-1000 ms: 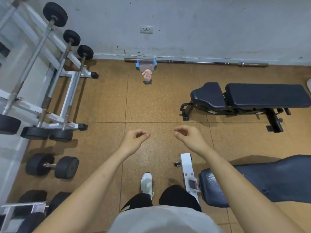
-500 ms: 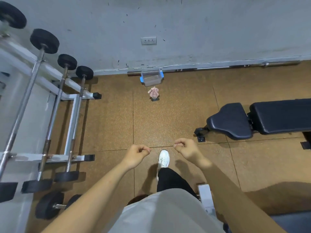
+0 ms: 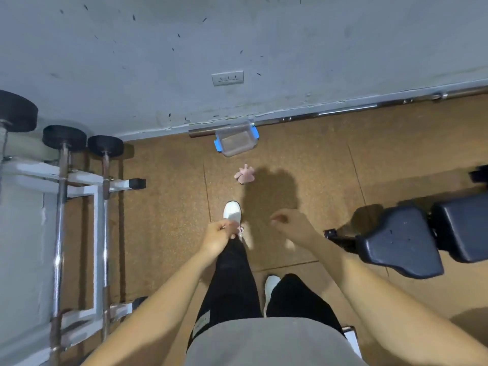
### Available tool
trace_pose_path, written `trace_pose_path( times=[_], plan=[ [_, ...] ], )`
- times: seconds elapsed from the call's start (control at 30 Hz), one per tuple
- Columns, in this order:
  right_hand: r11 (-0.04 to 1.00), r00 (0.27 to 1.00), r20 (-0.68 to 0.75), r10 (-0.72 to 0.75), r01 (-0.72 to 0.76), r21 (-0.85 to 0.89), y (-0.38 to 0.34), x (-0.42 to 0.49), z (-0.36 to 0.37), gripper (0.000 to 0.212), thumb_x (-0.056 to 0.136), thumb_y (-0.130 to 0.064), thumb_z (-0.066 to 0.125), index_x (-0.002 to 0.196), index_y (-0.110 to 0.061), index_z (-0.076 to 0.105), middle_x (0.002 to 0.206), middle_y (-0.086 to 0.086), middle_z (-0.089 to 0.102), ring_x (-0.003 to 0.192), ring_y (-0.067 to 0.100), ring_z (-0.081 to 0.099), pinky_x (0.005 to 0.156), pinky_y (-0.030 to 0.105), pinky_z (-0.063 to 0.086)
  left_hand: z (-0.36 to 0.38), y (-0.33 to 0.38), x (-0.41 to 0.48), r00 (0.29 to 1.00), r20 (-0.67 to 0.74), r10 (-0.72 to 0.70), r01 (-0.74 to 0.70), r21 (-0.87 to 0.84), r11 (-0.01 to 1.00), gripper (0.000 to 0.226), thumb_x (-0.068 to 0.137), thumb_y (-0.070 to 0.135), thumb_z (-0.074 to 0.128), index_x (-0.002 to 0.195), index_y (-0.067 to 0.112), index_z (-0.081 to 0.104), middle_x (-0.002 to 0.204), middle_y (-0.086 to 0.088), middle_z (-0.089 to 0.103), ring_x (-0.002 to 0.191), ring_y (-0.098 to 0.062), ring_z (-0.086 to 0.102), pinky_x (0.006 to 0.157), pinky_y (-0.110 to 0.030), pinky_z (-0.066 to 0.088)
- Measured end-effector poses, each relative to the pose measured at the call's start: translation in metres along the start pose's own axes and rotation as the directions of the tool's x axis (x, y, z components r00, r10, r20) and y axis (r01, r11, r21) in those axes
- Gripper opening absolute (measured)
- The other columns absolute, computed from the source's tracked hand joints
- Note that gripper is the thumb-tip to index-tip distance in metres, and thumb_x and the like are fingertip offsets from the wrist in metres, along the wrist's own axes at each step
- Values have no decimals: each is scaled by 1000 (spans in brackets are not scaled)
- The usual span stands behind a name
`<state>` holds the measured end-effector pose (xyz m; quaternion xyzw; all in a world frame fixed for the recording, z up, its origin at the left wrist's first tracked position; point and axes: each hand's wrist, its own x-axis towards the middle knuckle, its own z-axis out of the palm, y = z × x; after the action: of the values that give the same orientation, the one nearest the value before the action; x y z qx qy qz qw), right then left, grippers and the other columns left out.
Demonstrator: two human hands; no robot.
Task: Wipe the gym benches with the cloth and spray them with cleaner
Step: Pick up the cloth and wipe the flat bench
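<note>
Directly below the camera, a person stands on a brown cork floor (image 3: 163,220), one white shoe (image 3: 232,212) set ahead of the other. Both bare forearms reach forward. The left hand (image 3: 220,235) hangs over the front leg, fingers loosely curled and thumb near the fingertips, holding nothing. The right hand (image 3: 293,228) is well apart from it, also loosely curled and holding nothing.

Ahead of the front shoe, a small crumpled pink cloth (image 3: 245,174) sits on the floor, untouched by either hand. Something dark shows at its lower edge; what it is cannot be told.

Just beyond the cloth, a clear plastic tub (image 3: 235,151) with blue clips on two sides stands with no lid on, close to the base of a scuffed grey wall (image 3: 237,35). Whether anything lies inside it cannot be told. A steel barbell (image 3: 343,110) lies along the foot of the wall behind the tub, and a white socket (image 3: 227,78) is set in the wall above.

At the right, a dark padded bench (image 3: 401,241) stands on the floor near the right forearm. At the left, a white rack (image 3: 97,207) holds bars with black weights.
</note>
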<state>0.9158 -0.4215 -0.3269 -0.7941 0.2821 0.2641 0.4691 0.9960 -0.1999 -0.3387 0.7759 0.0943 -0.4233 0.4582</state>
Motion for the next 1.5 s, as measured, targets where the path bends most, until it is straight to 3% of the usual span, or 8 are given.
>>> trace_pose_path(
  times=[0.17, 0.33, 0.63, 0.9, 1.0, 1.1, 1.23, 1.5],
  plan=[
    [989, 988, -98, 123, -115, 91, -22, 139, 5, 16, 95, -26, 66, 107, -18, 73, 101, -1, 71, 99, 18, 67, 86, 33, 54, -26, 25, 153, 992, 69, -109, 115, -89, 989, 16, 98, 3, 60, 103, -7, 71, 85, -16, 68, 68, -15, 62, 54, -15, 49],
    [965, 971, -69, 228, -216, 150, -7, 275, 25, 8, 91, -28, 67, 99, -26, 69, 97, -1, 70, 91, 21, 70, 82, 38, 59, -26, 21, 285, 974, 48, -223, 226, -57, 972, 17, 96, 18, 64, 102, 6, 75, 90, -9, 74, 77, -16, 68, 80, -30, 56],
    [921, 939, -32, 342, -328, 213, 85, 498, 75, 40, 96, -26, 64, 132, -9, 59, 118, 4, 61, 113, 21, 59, 90, 32, 47, 17, -48, 501, 960, 4, -281, 281, 3, 960, 17, 98, 27, 56, 105, 20, 70, 100, -5, 72, 82, -17, 64, 71, -29, 52],
    [844, 898, 95, 430, -437, 310, 128, 598, 108, 67, 101, -27, 57, 158, -9, 26, 158, 16, 38, 141, 33, 43, 113, 44, 41, 60, -85, 596, 926, 89, -366, 356, 113, 928, 73, 96, 37, 60, 157, 13, 30, 155, -11, 44, 137, -32, 48, 113, -52, 42],
    [850, 902, 42, 430, -420, 317, 134, 603, 116, 46, 97, -21, 63, 141, -8, 55, 137, 16, 59, 119, 30, 61, 98, 42, 53, 68, -91, 599, 936, 29, -352, 342, 168, 924, 43, 98, 34, 60, 133, 10, 57, 134, -12, 60, 123, -28, 59, 102, -43, 51],
    [854, 891, -86, 446, -395, 339, 136, 592, 115, 20, 92, -12, 66, 111, -10, 71, 114, 9, 68, 98, 21, 62, 78, 30, 51, 67, -92, 590, 952, -84, -294, 305, 169, 937, 17, 96, 26, 65, 80, 21, 62, 83, 4, 63, 73, -11, 58, 66, -27, 49],
    [854, 890, -132, 437, -364, 370, 129, 561, 105, 15, 90, -8, 68, 104, -12, 69, 97, 5, 63, 82, 18, 59, 69, 30, 49, 58, -74, 569, 956, -168, -242, 276, 220, 936, 12, 92, 19, 70, 101, 18, 78, 87, 6, 69, 76, -16, 64, 75, -33, 56],
    [869, 913, -266, 310, -159, 468, 91, 445, 55, 8, 81, -13, 72, 89, -14, 71, 69, -10, 53, 60, 4, 46, 57, 19, 38, 44, 2, 482, 997, -75, -27, 44, 224, 974, 11, 87, 15, 54, 78, 18, 60, 80, 3, 60, 71, -14, 50, 64, -30, 40]
  ],
)
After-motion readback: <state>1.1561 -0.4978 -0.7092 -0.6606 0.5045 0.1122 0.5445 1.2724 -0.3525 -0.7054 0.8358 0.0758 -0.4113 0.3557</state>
